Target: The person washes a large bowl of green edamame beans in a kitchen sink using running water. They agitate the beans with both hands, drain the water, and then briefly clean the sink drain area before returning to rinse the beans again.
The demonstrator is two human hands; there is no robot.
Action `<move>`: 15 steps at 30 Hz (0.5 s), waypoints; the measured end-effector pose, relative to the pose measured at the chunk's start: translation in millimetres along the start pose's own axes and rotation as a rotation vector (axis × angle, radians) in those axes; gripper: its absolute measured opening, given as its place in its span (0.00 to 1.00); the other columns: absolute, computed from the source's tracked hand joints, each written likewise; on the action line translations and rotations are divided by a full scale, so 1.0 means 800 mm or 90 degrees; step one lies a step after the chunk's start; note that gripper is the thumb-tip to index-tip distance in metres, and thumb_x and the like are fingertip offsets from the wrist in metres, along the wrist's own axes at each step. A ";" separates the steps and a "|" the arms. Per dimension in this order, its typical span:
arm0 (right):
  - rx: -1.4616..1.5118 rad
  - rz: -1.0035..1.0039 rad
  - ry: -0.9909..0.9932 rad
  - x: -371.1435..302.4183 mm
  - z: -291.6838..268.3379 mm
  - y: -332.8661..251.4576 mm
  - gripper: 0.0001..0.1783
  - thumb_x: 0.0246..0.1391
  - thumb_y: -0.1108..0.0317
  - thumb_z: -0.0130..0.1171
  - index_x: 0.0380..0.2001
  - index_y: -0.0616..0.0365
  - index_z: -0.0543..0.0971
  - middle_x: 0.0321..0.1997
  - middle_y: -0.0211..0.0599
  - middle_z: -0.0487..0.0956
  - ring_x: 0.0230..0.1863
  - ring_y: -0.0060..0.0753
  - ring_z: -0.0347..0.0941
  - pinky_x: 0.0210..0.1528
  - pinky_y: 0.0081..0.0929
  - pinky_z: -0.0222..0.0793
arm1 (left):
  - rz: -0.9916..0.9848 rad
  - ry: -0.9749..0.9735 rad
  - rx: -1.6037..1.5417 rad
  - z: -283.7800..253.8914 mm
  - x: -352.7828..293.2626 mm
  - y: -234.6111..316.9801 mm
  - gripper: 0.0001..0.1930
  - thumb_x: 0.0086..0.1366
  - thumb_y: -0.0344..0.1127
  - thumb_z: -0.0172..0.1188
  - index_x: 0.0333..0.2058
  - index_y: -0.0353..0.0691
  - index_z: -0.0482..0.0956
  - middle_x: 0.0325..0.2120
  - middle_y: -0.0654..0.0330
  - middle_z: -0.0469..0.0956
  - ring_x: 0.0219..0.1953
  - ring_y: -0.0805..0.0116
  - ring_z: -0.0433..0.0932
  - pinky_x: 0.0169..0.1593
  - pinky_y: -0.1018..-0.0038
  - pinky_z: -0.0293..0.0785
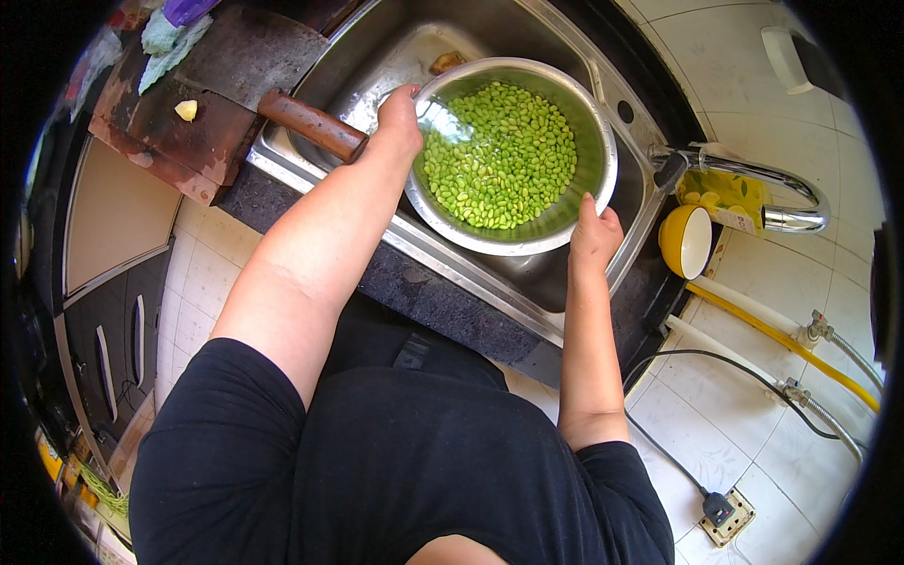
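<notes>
A round metal basin (pixel 595 122) is held over the steel sink (pixel 405 58), filled with green beans out of the pod (pixel 499 155) that lie under clear water. My left hand (pixel 400 121) grips the basin's rim on its left side, thumb on top and the other fingers hidden below. On the lower right of the rim, my right hand (pixel 595 232) is closed with its thumb over the edge. The basin looks roughly level. Whether it touches the sink bottom, I cannot tell.
A cleaver (pixel 311 124) lies on the wooden board (pixel 132 113) at left, its handle jutting toward my left forearm. A garlic-like piece (pixel 186 110) rests there too. Right of the sink are a chrome faucet (pixel 796 179), a yellow bowl (pixel 685 241) and a yellow-patterned package (pixel 725 193).
</notes>
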State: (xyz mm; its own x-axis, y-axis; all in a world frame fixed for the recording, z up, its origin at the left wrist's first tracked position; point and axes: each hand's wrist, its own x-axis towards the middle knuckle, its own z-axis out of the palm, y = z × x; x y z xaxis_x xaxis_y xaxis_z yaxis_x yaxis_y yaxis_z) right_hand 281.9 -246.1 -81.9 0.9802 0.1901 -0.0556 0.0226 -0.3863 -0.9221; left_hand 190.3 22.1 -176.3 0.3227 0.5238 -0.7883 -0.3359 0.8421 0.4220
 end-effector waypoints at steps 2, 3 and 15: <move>-0.008 -0.003 0.000 0.000 0.000 -0.001 0.14 0.46 0.64 0.57 0.20 0.69 0.75 0.20 0.32 0.75 0.22 0.19 0.66 0.27 0.19 0.62 | -0.004 -0.001 -0.002 -0.001 0.003 0.000 0.12 0.53 0.37 0.54 0.31 0.33 0.73 0.31 0.55 0.73 0.33 0.64 0.70 0.40 0.69 0.66; -0.012 -0.004 0.000 0.000 0.000 -0.001 0.14 0.46 0.64 0.56 0.20 0.69 0.75 0.20 0.32 0.75 0.22 0.18 0.66 0.27 0.19 0.62 | 0.000 0.004 -0.002 -0.001 0.002 0.000 0.12 0.53 0.37 0.54 0.31 0.33 0.73 0.31 0.55 0.73 0.33 0.63 0.70 0.40 0.69 0.66; -0.012 0.008 -0.005 -0.001 0.000 0.001 0.15 0.47 0.64 0.56 0.20 0.68 0.75 0.20 0.30 0.74 0.22 0.18 0.65 0.27 0.19 0.62 | -0.012 0.010 0.028 -0.001 0.009 -0.001 0.12 0.55 0.39 0.51 0.36 0.40 0.73 0.32 0.51 0.73 0.34 0.58 0.71 0.41 0.62 0.69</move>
State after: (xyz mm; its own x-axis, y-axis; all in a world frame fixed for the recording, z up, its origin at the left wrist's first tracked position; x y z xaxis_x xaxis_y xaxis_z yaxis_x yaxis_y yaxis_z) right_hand 280.7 -246.8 -82.5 0.9789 0.1916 -0.0707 0.0135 -0.4063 -0.9136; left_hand 191.9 25.2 -182.5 0.3136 0.5066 -0.8031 -0.2914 0.8564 0.4263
